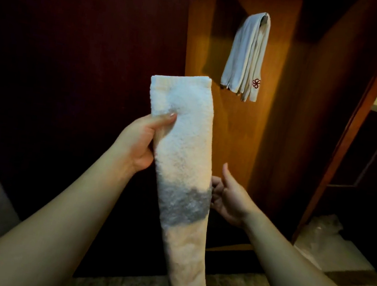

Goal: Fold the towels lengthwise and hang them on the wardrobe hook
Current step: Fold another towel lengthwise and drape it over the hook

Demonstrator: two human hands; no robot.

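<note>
Left hand (141, 140) pinching folded towel (184, 166) upright; right hand (229, 199) loosely spread, touching its right edge; hung towels (245, 56) far right.

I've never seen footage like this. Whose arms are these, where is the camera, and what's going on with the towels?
There is no machine here: these are a person's two bare arms, filmed by one wide-angle camera worn on the head, looking forward and down. That is why the arms reach in from the bottom corners.

The left hand grips a folded white towel, a long narrow strip, near its upper end, with the thumb lying across the front. The right hand is at the towel's right edge lower down, with its fingers relaxed; whether it touches the cloth I cannot tell.

Behind them is a wooden wardrobe panel. Towels with a red emblem already hang from a hook at the top. The held towel is not yet hung.
</note>
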